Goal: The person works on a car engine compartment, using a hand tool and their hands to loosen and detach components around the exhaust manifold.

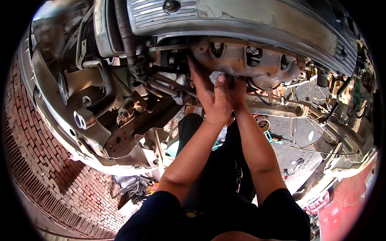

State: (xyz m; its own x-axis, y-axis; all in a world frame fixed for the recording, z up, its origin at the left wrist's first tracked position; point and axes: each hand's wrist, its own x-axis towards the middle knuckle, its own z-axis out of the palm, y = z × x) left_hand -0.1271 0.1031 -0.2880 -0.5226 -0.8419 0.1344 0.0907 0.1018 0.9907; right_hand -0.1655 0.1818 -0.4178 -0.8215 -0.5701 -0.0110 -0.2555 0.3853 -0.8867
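Both hands are at the lower left of a rusty cast exhaust manifold on the engine's front. My left hand has its fingers stretched up into the shadow by the manifold's left end, its thumb upright and apart. Behind that thumb shows a small pale grey piece; its kind and whether a hand grips it cannot be made out. Close against the left hand, my right hand reaches up under the manifold. Its fingers are in shadow and mostly hidden, so what they touch does not show.
Above spans a silver-grey engine cover. Hoses and metal pipes run left of my hands. A body frame curves around the left, beside brick paving. A metal crossbar lies to the right, with tools on the ground beyond.
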